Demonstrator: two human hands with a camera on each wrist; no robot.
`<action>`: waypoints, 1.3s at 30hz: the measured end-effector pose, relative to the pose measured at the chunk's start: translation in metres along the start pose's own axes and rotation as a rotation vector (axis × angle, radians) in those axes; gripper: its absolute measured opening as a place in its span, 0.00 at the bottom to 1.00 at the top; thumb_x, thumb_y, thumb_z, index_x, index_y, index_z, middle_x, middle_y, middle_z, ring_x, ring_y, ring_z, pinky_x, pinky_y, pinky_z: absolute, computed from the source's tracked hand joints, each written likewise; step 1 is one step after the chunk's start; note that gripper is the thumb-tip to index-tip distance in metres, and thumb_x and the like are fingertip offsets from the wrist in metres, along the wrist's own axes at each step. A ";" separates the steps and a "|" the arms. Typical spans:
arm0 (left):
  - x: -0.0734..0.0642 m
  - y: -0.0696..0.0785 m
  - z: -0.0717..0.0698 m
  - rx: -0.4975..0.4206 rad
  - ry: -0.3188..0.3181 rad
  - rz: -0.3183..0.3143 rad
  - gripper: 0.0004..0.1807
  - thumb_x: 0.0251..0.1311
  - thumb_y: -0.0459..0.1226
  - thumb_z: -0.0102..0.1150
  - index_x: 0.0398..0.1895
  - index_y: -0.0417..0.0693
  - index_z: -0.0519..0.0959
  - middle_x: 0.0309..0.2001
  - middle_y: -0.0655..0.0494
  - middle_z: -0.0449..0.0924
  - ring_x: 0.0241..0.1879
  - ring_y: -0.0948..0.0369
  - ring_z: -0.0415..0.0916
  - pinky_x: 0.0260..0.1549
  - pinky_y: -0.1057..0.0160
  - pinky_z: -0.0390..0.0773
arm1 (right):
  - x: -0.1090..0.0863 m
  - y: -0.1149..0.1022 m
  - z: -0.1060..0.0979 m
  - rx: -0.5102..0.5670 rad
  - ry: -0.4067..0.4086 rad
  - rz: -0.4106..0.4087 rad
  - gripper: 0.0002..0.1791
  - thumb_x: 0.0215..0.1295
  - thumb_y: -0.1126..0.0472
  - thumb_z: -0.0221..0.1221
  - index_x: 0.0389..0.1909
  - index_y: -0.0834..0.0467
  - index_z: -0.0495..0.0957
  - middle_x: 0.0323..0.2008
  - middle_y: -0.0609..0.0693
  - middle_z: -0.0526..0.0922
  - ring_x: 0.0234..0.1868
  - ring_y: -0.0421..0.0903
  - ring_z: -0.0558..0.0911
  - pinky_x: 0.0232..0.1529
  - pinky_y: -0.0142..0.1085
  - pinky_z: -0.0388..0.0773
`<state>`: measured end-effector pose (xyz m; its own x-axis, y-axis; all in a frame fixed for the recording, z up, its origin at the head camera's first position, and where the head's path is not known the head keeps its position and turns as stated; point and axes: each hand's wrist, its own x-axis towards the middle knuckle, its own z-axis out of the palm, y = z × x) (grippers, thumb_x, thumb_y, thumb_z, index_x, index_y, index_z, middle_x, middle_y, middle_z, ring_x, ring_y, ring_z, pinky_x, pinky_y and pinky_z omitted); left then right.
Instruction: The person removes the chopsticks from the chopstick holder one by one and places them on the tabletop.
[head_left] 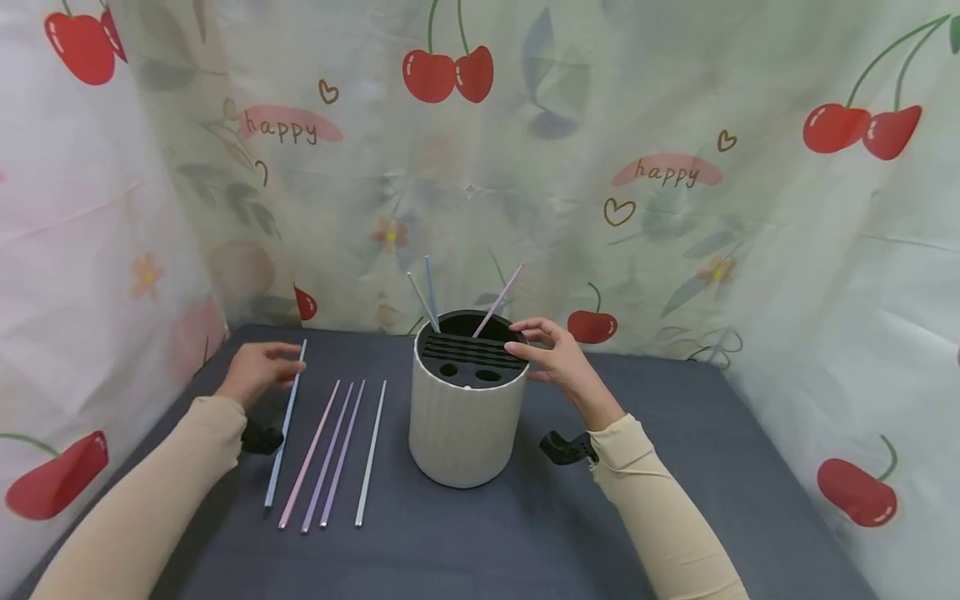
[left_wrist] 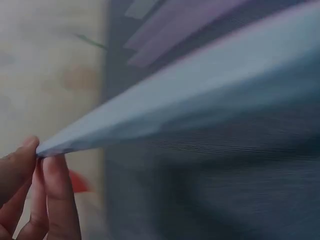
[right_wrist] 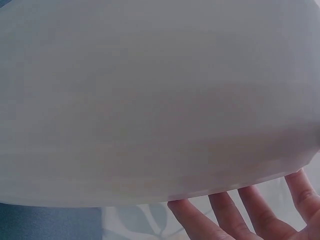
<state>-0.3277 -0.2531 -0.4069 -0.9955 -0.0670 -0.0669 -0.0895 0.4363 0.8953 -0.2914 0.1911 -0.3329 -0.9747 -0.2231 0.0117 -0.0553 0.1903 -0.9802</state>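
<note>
Beige sleeves covered both forearms, stretched over the grey desk (head_left: 675, 467). The left hand (head_left: 258, 371) pinched the far tip of a pale blue stick (head_left: 285, 425) between thumb and fingers (left_wrist: 55, 195); that stick lay leftmost of five side by side. The right hand (head_left: 558, 358) rested straight-fingered against the rim of the ribbed white holder (head_left: 465, 425), mid-desk, three sticks leaning inside.

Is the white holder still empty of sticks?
No. Three sticks already stand in the white holder, which the right hand touches at its rim.
</note>
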 end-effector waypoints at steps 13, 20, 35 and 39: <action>0.009 -0.045 0.025 0.112 -0.031 -0.193 0.23 0.54 0.27 0.67 0.54 0.28 0.76 0.43 0.35 0.76 0.19 0.65 0.78 0.23 0.64 0.84 | 0.000 -0.001 0.003 -0.006 -0.014 0.005 0.23 0.64 0.56 0.63 0.58 0.57 0.71 0.65 0.58 0.66 0.65 0.57 0.68 0.58 0.60 0.73; 0.011 -0.044 0.029 0.138 -0.034 -0.172 0.23 0.50 0.25 0.69 0.52 0.29 0.76 0.50 0.28 0.71 0.20 0.63 0.78 0.22 0.64 0.83 | 0.001 -0.003 0.001 -0.014 -0.017 0.001 0.23 0.64 0.56 0.62 0.58 0.57 0.70 0.65 0.58 0.66 0.66 0.57 0.67 0.59 0.60 0.73; 0.012 -0.042 0.032 0.154 -0.038 -0.228 0.25 0.51 0.28 0.70 0.53 0.31 0.75 0.54 0.28 0.67 0.21 0.63 0.77 0.23 0.66 0.83 | 0.001 -0.001 0.000 -0.012 -0.018 -0.004 0.23 0.65 0.57 0.62 0.58 0.58 0.70 0.65 0.58 0.67 0.66 0.58 0.67 0.59 0.62 0.72; 0.012 -0.041 0.030 0.136 -0.051 -0.224 0.24 0.53 0.30 0.69 0.54 0.30 0.75 0.53 0.29 0.70 0.23 0.63 0.78 0.25 0.65 0.84 | 0.000 -0.001 -0.001 -0.012 -0.015 -0.005 0.24 0.65 0.57 0.62 0.59 0.58 0.70 0.65 0.58 0.66 0.66 0.57 0.67 0.59 0.61 0.72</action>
<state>-0.3365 -0.2443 -0.4576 -0.9502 -0.1316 -0.2825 -0.3081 0.5325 0.7884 -0.2916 0.1915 -0.3322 -0.9710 -0.2388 0.0133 -0.0627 0.2007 -0.9776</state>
